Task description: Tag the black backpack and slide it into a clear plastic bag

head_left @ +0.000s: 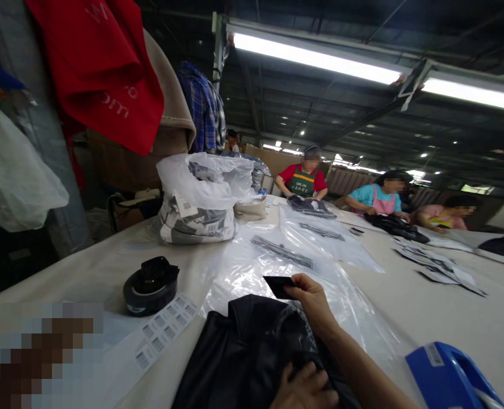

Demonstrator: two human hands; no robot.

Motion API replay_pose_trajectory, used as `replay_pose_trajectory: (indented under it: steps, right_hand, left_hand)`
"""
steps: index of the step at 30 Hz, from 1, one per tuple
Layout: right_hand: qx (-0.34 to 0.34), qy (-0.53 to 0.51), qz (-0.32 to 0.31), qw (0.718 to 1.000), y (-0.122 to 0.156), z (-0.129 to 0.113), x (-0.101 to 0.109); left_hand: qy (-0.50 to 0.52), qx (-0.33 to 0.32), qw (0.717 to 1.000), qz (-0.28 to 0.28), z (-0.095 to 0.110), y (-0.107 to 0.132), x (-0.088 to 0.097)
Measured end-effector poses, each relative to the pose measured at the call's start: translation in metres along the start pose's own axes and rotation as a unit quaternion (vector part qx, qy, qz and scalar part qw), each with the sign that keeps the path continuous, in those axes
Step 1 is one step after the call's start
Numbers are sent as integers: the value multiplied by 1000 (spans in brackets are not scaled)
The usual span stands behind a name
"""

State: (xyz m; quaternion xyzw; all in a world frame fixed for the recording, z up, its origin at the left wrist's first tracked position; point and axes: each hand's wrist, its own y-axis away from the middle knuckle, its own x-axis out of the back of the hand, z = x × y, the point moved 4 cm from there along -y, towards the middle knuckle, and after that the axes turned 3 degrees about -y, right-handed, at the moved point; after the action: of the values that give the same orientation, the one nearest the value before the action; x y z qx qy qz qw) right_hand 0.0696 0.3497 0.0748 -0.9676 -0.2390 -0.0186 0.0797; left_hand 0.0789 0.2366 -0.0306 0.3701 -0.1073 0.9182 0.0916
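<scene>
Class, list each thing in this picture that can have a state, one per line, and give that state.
Right hand: pinching a black card.
Left hand: pressed on the black garment.
Black garment: bunched up on the table.
Tape roll: lying flat.
Big bag: stuffed, upright.
Barcode labels: flat.

Around us: a dark workshop ceiling [362, 130] of beams and panels, lit by long fluorescent tubes [315, 58] overhead and small spot lamps farther back. We note a long pale work table [448, 307] running to the right, cardboard boxes [273, 159] stacked at the rear, a chair [120, 207] at the table's left edge, and hanging garments, red [103, 62] and plaid [203, 108], on the left.
</scene>
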Motion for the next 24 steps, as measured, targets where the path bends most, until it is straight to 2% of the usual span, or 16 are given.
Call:
replay_pose_trajectory:
  steps: [1, 2, 3, 4, 5, 6, 7, 8, 9, 12, 14, 16, 19, 21, 24]
  right_hand:
    - [2, 5, -11, 1000, 10, -2, 1]
    - [4, 12, -23, 1000, 19, -5, 2]
    - [7, 21, -34, 999, 27, -7, 4]
    - [14, 31, -43, 999, 35, -9, 8]
    - [22, 41, -49, 998, 43, -10, 12]
    - [33, 52, -54, 997, 49, -10, 16]
    - [44, 63, -57, 995, 55, -10, 20]
    - [55, 73, -61, 994, 60, -8, 24]
    - [64, 83, -67, 992, 64, -5, 26]
    - [89, 113, -85, 986, 77, 7, 28]
    - [107, 134, -100, 980, 85, 15, 26]
    - [132, 164, -131, 969, 92, 19, 23]
    - [159, 213, -171, 949, 96, 19, 23]
    - [104, 259, -118, 953, 86, 19, 33]
    - [-48, 328, 6, 944, 61, 23, 53]
  left_hand:
    - [80, 20, 996, 21, 5, 1, 14]
    - [181, 49, 980, 65, 8, 3, 28]
    - [298, 83, 944, 116, 9, 6, 40]
    - [418, 117, 887, 160, 9, 10, 49]
    - [525, 150, 816, 191, 8, 14, 55]
    - [610, 175, 746, 204, 6, 17, 58]
    - [671, 186, 688, 206, 6, 20, 60]
    - [710, 185, 649, 203, 6, 22, 61]
    - [733, 178, 626, 197, 6, 23, 63]
    - [757, 188, 597, 188, 5, 23, 64]
    - [733, 228, 608, 204, 3, 22, 60]
    - [694, 252, 630, 242, 0, 20, 57]
    - [667, 238, 643, 292, -3, 16, 54]
    - [667, 236, 641, 298, -5, 14, 52]
    - [662, 251, 638, 301, -7, 14, 50]
